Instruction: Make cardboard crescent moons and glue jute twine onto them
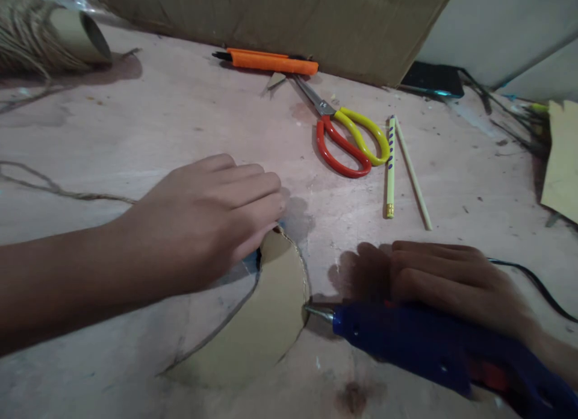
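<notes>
A curved, pointed cardboard cutout (266, 310) lies flat on the table, with thin twine (298, 256) along the upper part of its right edge. My left hand (217, 211) is closed over the cutout's upper end, its fingertips hidden beneath it. Loose twine (103, 196) runs in from the left and disappears under that hand. In my right hand (451, 280) is a blue glue gun (406, 335), lying on its side. Its metal nozzle meets the cutout's right edge. The fingers around the gun's handle are partly hidden.
Scissors (334, 115) with red and yellow handles lie beyond my hands, near an orange pen-like item (273, 62). A pencil (391, 166) and a thin stick (413, 175) are to the right. A twine roll (40, 34) sits far left; a cardboard panel (271, 15) stands behind.
</notes>
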The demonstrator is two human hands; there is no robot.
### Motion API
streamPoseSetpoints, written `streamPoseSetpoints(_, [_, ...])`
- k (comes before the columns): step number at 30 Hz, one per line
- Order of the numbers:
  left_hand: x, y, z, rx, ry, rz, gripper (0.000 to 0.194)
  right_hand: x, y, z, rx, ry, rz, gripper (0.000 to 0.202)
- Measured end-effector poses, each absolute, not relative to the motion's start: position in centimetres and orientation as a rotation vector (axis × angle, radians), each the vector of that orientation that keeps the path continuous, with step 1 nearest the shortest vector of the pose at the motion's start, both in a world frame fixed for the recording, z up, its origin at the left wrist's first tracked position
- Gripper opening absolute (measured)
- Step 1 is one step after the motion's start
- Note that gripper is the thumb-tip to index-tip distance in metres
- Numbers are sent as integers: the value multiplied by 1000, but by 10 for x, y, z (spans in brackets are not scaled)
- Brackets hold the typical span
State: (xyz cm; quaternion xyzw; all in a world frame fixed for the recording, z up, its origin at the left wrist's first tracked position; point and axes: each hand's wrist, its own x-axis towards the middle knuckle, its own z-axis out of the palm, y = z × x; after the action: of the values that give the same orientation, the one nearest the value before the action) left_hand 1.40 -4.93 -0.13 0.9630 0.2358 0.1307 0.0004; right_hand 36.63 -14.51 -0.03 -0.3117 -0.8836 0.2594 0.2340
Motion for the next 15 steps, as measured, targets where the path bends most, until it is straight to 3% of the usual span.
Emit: streamPoseSetpoints(15, [10,-46,-12,3000,690,548,26,365,-150,16,-743,-2495,658,31])
